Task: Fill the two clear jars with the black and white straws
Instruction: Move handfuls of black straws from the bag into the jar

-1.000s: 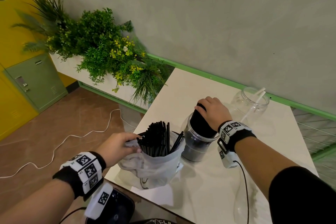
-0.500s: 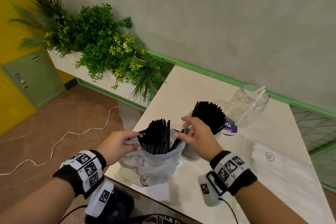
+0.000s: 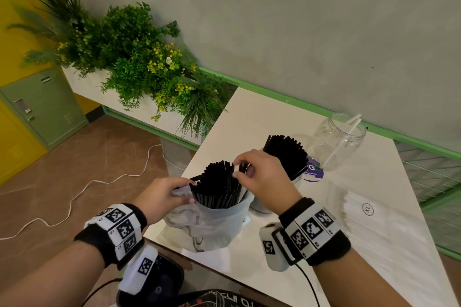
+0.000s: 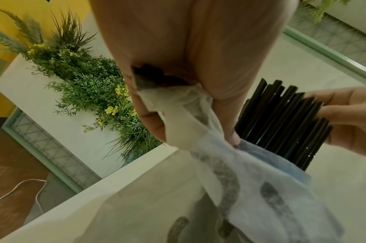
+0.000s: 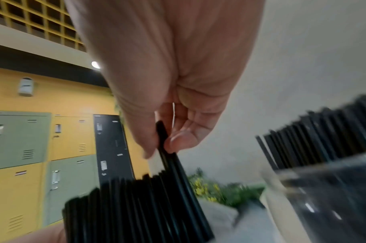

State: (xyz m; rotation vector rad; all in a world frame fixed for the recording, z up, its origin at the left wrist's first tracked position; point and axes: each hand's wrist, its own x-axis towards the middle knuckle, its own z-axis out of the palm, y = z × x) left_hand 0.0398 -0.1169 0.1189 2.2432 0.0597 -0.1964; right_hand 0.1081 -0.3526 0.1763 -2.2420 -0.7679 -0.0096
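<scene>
A white plastic bag (image 3: 212, 222) of black straws (image 3: 219, 184) stands near the table's front left corner. My left hand (image 3: 162, 197) grips the bag's rim (image 4: 178, 115). My right hand (image 3: 259, 177) pinches a few black straws (image 5: 165, 148) at the top of the bundle. Behind it a clear jar (image 3: 264, 207) holds many black straws (image 3: 287, 154). A second clear jar (image 3: 336, 139) farther back holds two white straws (image 3: 344, 139). A flat pack of white straws (image 3: 374, 227) lies at the right.
The white table (image 3: 249, 119) ends in an edge just left of the bag. A planter with green plants (image 3: 139, 62) stands beyond that edge. A purple label (image 3: 314, 172) lies between the jars. A white cable (image 3: 74, 194) runs over the floor.
My right hand left the black-straw jar, came over to the bag and now pinches straws at the bundle's top. The left hand has stayed on the bag's rim.
</scene>
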